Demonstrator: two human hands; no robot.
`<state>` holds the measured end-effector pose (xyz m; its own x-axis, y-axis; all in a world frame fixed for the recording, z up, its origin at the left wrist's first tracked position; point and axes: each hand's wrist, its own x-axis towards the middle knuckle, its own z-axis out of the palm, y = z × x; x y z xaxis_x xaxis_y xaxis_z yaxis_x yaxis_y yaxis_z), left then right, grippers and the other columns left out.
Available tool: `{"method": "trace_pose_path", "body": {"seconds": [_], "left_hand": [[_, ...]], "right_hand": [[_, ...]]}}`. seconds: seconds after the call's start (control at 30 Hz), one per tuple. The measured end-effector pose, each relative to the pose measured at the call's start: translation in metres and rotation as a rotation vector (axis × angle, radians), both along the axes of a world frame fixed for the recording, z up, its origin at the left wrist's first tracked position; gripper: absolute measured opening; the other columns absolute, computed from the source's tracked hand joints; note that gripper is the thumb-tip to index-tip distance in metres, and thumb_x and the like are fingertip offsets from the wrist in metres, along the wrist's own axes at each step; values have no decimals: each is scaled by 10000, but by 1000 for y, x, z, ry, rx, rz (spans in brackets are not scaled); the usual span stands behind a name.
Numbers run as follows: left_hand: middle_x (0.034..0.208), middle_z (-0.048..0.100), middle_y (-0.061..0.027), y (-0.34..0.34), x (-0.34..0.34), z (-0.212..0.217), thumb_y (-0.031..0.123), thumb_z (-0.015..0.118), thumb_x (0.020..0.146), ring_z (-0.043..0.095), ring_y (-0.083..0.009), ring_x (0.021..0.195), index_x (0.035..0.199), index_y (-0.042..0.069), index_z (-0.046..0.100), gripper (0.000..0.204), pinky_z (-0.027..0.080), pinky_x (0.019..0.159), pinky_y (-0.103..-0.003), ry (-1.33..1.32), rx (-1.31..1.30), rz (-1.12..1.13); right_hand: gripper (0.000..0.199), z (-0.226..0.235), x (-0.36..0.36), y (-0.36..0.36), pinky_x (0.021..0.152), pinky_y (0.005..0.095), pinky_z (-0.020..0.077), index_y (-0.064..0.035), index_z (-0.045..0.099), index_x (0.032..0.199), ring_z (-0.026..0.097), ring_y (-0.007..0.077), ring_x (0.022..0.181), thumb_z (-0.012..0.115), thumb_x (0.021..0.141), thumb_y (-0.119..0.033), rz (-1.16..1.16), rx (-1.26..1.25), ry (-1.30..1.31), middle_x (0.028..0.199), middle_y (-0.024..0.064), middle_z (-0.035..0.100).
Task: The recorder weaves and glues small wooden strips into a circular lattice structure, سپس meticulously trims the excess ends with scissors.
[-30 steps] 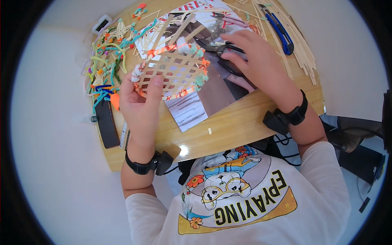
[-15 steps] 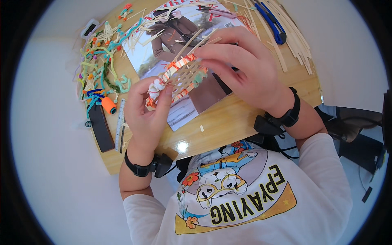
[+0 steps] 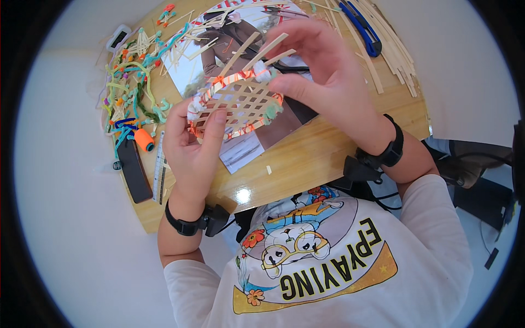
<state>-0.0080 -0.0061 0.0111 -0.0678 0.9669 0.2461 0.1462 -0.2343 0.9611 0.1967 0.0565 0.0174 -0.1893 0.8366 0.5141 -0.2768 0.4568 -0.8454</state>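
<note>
Holding the woven strip lattice point(image 3: 236, 104) — light, springy, easily bent, I judge — left hand point(image 3: 188, 145) fingers clamped on its rim, right hand point(image 3: 322, 71) pinching the far edge.

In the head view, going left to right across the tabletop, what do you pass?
Black flat bar → orange cap → left hand → woven strip lattice → right hand → blue-handled cutter → loose pale strips.
</note>
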Motion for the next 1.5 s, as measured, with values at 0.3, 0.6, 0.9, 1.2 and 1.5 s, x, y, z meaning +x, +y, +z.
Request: {"method": "trace_pose_path", "body": {"seconds": [0.3,0.6,0.9,1.2,1.5], "left_hand": [[970,619,-49,-1,1,-3,18,653,852,598,-86,861,1067,-1,543,242,486,744,-221,-41,-25,-70],[967,607,-44,-2,0,-3,5,654,847,588,-82,852,1045,1,549,224,483,737,-218,-18,-18,-69],[958,602,-41,-4,1,-4,5,664,841,572,-68,803,1029,-5,557,216,479,702,-209,61,-7,-92],[944,621,-43,0,1,-2,6,661,842,583,-72,805,1050,-12,563,231,481,702,-209,2,-2,-56],[931,625,-55,-3,-2,-7,10,679,825,576,-64,773,1010,-10,586,207,465,666,-202,147,20,-57]], "right_hand": [[248,0,2,-4,828,264,463,-41,611,1011,554,103,875,714,788,-78,94,-13,-93,998,17,616],[208,0,2,-5,809,256,457,-46,624,988,553,99,872,706,805,-100,91,-3,-150,961,11,626],[175,-1,2,-8,770,254,472,-42,639,950,572,89,866,686,830,-160,125,-155,-179,912,18,628],[176,7,8,-8,856,287,468,10,590,1028,557,131,1001,630,875,-67,171,-150,-301,1047,73,602],[164,3,5,-6,695,228,459,-10,614,975,553,65,817,629,889,-149,242,-320,-160,882,25,627]]}}
